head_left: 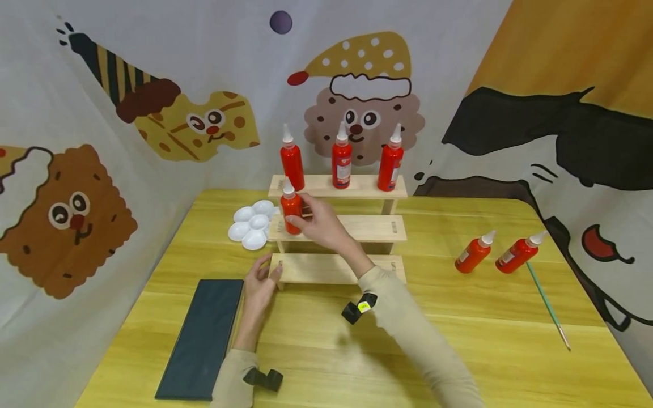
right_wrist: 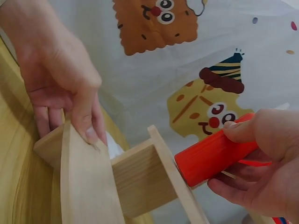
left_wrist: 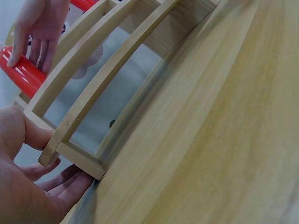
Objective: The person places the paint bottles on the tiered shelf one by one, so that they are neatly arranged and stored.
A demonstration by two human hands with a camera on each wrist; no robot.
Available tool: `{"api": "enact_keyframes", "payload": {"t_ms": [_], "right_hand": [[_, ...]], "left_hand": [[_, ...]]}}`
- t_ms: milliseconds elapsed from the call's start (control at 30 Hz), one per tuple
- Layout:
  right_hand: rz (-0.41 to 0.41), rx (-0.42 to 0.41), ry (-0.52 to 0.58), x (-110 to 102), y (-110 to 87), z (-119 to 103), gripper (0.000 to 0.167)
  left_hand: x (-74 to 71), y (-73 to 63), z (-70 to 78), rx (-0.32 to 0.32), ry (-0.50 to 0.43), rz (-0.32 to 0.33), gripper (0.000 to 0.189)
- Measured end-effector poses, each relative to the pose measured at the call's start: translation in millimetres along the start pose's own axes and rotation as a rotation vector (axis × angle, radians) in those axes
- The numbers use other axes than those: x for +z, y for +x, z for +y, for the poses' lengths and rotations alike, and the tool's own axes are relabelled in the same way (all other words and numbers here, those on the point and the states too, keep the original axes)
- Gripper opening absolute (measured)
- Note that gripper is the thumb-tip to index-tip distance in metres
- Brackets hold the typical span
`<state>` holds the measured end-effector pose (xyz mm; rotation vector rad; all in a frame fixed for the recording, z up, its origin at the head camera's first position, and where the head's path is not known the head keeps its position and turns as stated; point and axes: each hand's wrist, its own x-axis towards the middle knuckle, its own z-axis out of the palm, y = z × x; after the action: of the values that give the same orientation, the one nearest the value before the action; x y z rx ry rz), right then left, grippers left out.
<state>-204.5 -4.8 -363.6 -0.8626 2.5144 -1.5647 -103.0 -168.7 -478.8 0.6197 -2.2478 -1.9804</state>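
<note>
My right hand grips a red squeeze bottle with a white pointed cap. In the right wrist view the base of this red bottle meets the left end of the middle step. My left hand holds the left end of the lowest step of a three-tier wooden rack. In the left wrist view its thumb lies on the step and its fingers reach beneath. Along the top step stand three more red bottles, upright and spaced apart.
A white flower-shaped palette lies left of the rack. Nearer on the left is a dark flat panel. Two red bottles stand on the table at the right, with a green paintbrush beside them. A patterned cloth hangs behind.
</note>
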Motion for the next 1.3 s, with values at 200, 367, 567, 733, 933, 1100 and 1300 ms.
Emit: {"api": "enact_keyframes", "payload": {"t_ms": [200,367,567,733,933,1100,1300], "right_hand": [[-0.004,-0.002,-0.004,9.4,3.3,2.0,0.044],[0.000,0.003,-0.005,8.0,1.4,-0.4,0.050],[0.019,0.030,0.000,-7.5,-9.2,-8.1,0.051],[0.050,0.019,-0.021,-26.7,-19.2,-12.2,0.053],[0.072,0.014,-0.044,-52.6,-34.0,-19.4,0.054],[0.122,-0.015,-0.071,-76.7,-47.9,-25.1,0.054],[0.193,-0.050,-0.112,-103.8,-64.5,-30.3,0.053]], "left_hand": [[-2.6,-0.5,-1.1,-0.014,0.005,0.012,0.048],[-2.6,-0.1,-1.7,-0.018,0.006,0.016,0.047],[-1.4,1.0,-2.6,-0.017,0.012,0.020,0.047],[-2.4,2.5,-5.3,-0.016,-0.014,0.021,0.048],[-2.7,2.6,-4.1,-0.043,-0.092,0.000,0.049],[-1.4,2.0,-1.8,-0.051,-0.105,-0.014,0.050],[-0.1,0.2,-0.3,-0.050,-0.116,-0.025,0.051]]}}
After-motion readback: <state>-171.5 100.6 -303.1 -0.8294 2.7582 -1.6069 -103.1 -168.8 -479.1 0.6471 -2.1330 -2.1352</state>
